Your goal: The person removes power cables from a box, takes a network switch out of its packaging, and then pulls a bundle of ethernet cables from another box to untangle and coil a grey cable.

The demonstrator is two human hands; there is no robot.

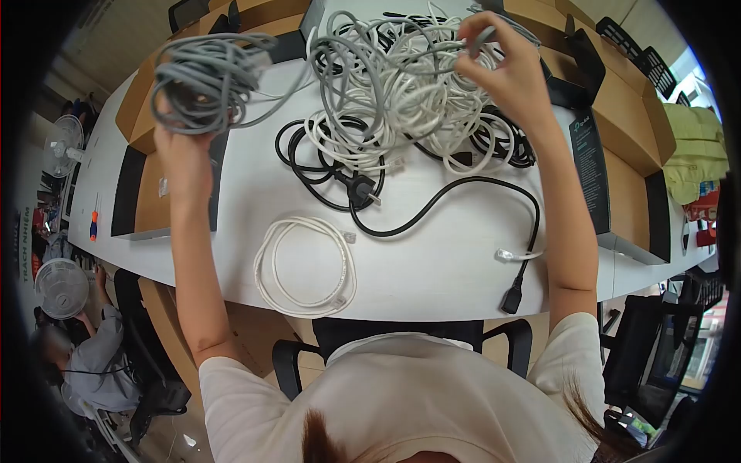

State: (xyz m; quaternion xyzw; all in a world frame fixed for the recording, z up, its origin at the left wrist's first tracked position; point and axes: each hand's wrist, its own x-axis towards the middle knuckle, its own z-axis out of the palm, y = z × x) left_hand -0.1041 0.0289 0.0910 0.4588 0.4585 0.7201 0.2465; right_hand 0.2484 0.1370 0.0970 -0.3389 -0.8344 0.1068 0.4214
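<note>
The left hand is raised above the bench, its grip closed around a coiled bundle of grey cable that bulges above the fist. The right hand is lifted too, fingers pinched on a grey strand at the top of a tangled heap of white and grey cables, which lies on the bench between the two hands. Below the heap, a black power cord with a plug snakes toward the near edge. A neat white cable coil rests apart, close to the person.
</note>
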